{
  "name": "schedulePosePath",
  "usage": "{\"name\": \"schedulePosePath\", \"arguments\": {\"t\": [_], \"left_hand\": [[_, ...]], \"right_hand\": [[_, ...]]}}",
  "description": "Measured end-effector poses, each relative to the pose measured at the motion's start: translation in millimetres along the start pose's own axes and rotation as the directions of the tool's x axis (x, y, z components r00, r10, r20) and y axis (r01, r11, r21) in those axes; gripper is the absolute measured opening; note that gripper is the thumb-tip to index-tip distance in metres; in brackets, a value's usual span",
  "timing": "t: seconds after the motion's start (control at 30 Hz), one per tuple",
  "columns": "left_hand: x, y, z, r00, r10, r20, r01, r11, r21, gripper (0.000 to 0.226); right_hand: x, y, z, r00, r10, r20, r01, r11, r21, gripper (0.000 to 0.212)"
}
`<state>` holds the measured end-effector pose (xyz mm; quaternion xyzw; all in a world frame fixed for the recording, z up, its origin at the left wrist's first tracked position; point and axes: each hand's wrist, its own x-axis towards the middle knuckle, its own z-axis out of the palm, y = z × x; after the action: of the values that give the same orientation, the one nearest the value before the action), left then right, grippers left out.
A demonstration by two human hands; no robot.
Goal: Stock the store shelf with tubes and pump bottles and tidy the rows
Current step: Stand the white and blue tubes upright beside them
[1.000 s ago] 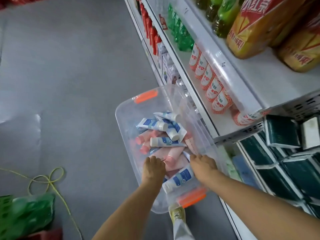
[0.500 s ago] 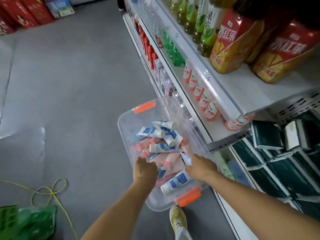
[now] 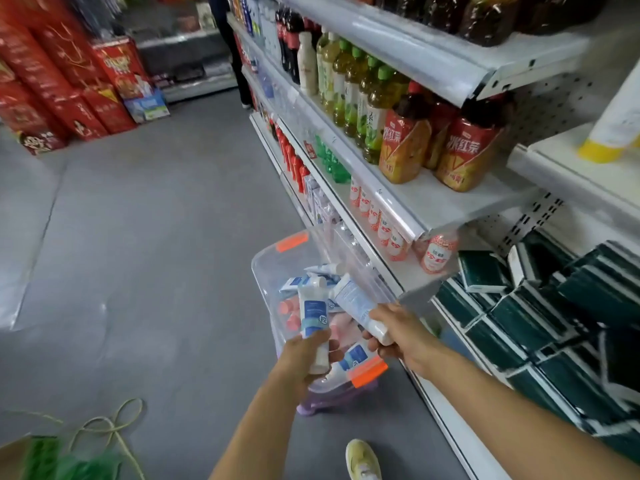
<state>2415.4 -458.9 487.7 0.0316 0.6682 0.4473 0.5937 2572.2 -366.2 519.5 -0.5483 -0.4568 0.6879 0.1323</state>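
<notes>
Above a clear plastic bin (image 3: 270, 268) of tubes beside the store shelf (image 3: 446, 206), the left hand (image 3: 304, 355) and right hand (image 3: 398, 334) each clench a white-and-blue tube (image 3: 313, 310), (image 3: 356, 303) near its lower end, likely light, soft-walled, slick stock best gripped mid-body.

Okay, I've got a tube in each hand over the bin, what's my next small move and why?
Probably lift both clear and turn right toward the shelving: the left hand grips a white-and-blue tube, the right hand another, above the clear plastic bin.
</notes>
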Motion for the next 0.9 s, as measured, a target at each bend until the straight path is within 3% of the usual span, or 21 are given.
{"name": "schedulePosePath", "arguments": {"t": [0.1, 0.2, 0.3, 0.4, 0.47, 0.6, 0.77, 0.9], "left_hand": [[-41, 6, 15, 0.99, 0.115, 0.083, -0.101, 0.983, -0.155, 0.023], [-76, 10, 33, 0.954, 0.266, 0.142, -0.224, 0.941, -0.253, 0.026], [-107, 8, 52, 0.935, 0.334, 0.121, -0.271, 0.891, -0.364, 0.025], [-139, 0, 73, 0.94, 0.32, 0.118, -0.246, 0.875, -0.417, 0.026], [-158, -7, 88, 0.939, 0.31, 0.147, -0.221, 0.874, -0.433, 0.019], [-183, -21, 120, 0.918, 0.344, 0.2, -0.256, 0.896, -0.363, 0.02], [-218, -32, 166, 0.822, 0.449, 0.351, -0.395, 0.893, -0.217, 0.019], [-246, -39, 211, 0.736, 0.481, 0.476, -0.498, 0.861, -0.102, 0.019]], "right_hand": [[-44, 1, 1, 0.978, -0.208, 0.001, 0.207, 0.976, -0.07, 0.028], [-84, 9, -4, 0.85, -0.524, -0.055, 0.469, 0.8, -0.374, 0.047], [-117, 17, -14, 0.754, -0.654, -0.056, 0.554, 0.68, -0.479, 0.06], [-154, 22, -32, 0.717, -0.694, -0.058, 0.59, 0.649, -0.48, 0.052], [-179, 26, -45, 0.709, -0.699, -0.088, 0.625, 0.681, -0.381, 0.036], [-220, 37, -76, 0.793, -0.573, -0.207, 0.556, 0.82, -0.136, 0.024], [-274, 41, -122, 0.821, -0.526, -0.22, 0.506, 0.85, -0.145, 0.007], [-313, 46, -163, 0.808, -0.507, -0.3, 0.488, 0.861, -0.143, 0.012]]}}
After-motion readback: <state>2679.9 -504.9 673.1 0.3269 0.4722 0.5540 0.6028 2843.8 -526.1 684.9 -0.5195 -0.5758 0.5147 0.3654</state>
